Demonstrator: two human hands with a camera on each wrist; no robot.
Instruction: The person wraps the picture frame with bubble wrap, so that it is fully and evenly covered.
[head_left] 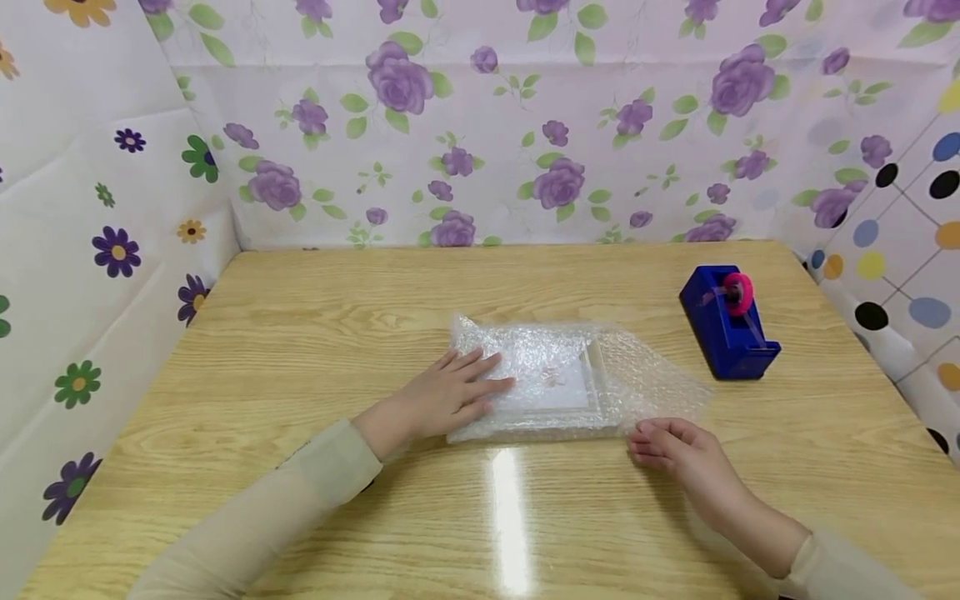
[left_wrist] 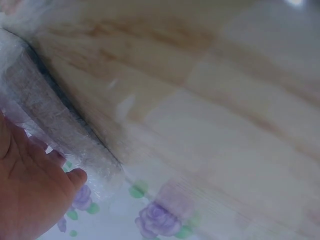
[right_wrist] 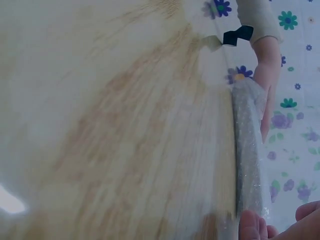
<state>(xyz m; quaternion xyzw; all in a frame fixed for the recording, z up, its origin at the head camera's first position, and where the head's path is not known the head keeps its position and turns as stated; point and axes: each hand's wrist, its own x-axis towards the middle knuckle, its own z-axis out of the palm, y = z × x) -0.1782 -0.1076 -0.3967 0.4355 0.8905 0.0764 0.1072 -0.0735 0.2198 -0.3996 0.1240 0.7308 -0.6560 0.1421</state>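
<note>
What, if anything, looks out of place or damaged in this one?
Nothing looks spilled or damaged. Only the bubble wrap looks uneven: past the right side of the frame inside it, it spreads into a loose, slanted flap, with the right hand at its near edge.

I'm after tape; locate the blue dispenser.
In the head view, the blue dispenser stands on the table at right, beyond the right hand and right of the bubble wrap.

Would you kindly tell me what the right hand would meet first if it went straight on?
The right hand would first meet the bubble wrap, whose near edge lies right at its fingers; whether it would slide over or under is hard to judge.
</note>
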